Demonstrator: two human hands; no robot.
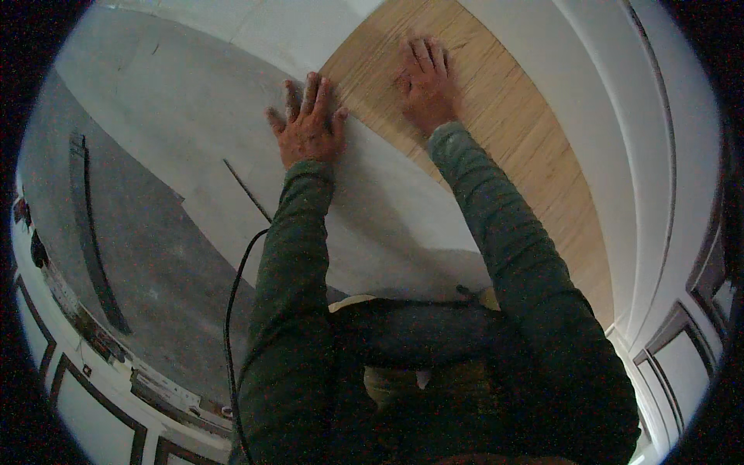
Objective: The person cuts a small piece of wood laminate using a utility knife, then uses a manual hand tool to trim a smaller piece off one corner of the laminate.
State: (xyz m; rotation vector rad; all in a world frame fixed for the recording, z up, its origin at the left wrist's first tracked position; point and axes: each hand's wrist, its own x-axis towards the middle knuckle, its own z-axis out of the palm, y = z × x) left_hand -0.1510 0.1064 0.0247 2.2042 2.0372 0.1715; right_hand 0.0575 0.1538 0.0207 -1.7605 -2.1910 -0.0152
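Wood-look floorboards (535,155) run in a strip along the white wall on the right. My right hand (430,85) lies flat on them, fingers stretched forward and slightly blurred. Beside the boards spreads a pale grey sheet, apparently underlay (387,209). My left hand (308,128) rests on this sheet with its fingers spread, the fingertips close to the boards' left edge. Neither hand holds anything. Green sleeves cover both forearms, and my knees lie partly hidden below them.
A black cable (230,325) runs past my left forearm, near a thin dark strip (246,190). Farther left, a long dark bar (89,225) lies on the bare grey floor (163,256). Tools and clutter (101,341) line the panelled wall at lower left.
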